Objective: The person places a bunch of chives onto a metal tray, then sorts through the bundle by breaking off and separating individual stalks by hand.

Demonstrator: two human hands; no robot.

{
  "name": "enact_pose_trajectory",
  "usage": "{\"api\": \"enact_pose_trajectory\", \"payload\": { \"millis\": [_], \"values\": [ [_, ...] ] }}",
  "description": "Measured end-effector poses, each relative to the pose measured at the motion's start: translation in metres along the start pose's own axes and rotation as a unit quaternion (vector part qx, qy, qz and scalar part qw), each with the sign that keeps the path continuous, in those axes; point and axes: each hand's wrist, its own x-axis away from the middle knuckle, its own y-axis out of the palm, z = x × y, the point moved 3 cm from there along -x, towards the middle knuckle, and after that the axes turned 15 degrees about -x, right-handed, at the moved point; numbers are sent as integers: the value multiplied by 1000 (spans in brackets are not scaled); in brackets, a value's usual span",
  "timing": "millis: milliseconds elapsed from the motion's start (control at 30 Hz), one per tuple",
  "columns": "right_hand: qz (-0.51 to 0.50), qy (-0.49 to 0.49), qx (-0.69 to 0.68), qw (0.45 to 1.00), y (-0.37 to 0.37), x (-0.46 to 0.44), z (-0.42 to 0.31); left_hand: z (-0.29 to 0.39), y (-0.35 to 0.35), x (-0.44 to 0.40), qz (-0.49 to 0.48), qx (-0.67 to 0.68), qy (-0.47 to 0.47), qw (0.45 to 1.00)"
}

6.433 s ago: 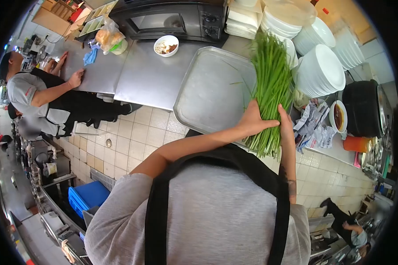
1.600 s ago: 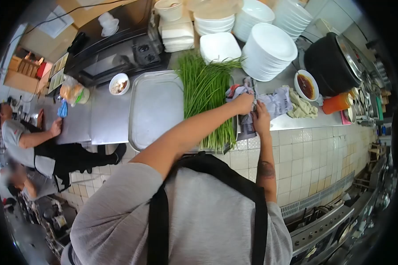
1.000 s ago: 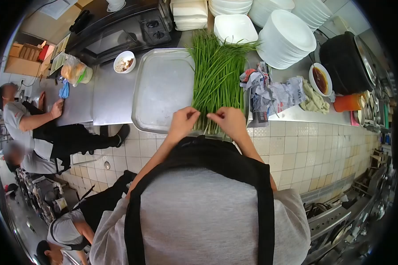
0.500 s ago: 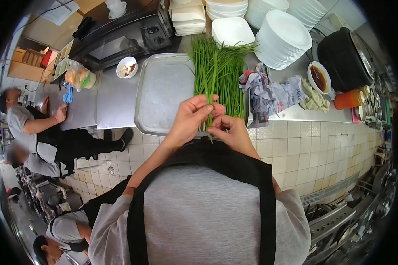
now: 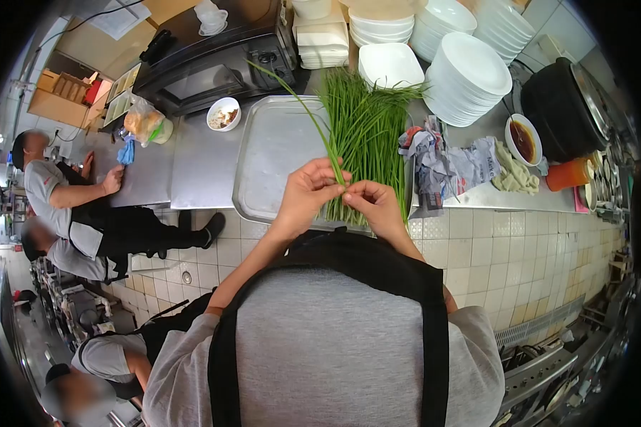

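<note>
A few long green chives (image 5: 327,146) are pinched between the fingers of my left hand (image 5: 308,196), their tips slanting up to the left over the tray. My right hand (image 5: 375,206) pinches the lower ends of the same chives, its fingertips close beside the left ones. Both hands are above the near edge of a metal tray (image 5: 274,153). A thick pile of chives (image 5: 370,135) covers the tray's right side, tips pointing away from me.
Stacked white plates (image 5: 470,78) and a white square dish (image 5: 390,65) stand behind the tray. Crumpled newspaper (image 5: 452,167) lies to its right, near a bowl of brown sauce (image 5: 523,139). A white bowl (image 5: 223,114) sits left. Co-workers (image 5: 71,192) are at the left.
The held chives have swung from nearly upright over the pile to a leftward slant. My right fingertips have come up to meet the left ones. The whole view has shifted slightly.
</note>
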Motion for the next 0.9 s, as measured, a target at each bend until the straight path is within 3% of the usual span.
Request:
{"api": "enact_pose_trajectory", "payload": {
  "millis": [367, 567, 667, 867, 900],
  "values": [
    [73, 19, -49, 996, -5, -5, 9, -26, -7, -2, 59, 1, -38, 998],
    [26, -4, 55, 998, -7, -5, 15, -23, -1, -2, 65, 79, -49, 994],
    [35, -12, 25, 999, -13, -8, 22, -18, -2, -2, 55, 82, -38, 994],
    [85, 8, -57, 995, -21, -9, 18, -37, -14, -1, -61, -164, -97, 980],
    [83, 5, -60, 995, -21, -8, 19, -33, -12, -1, -73, -260, -90, 959]
  ]
}}
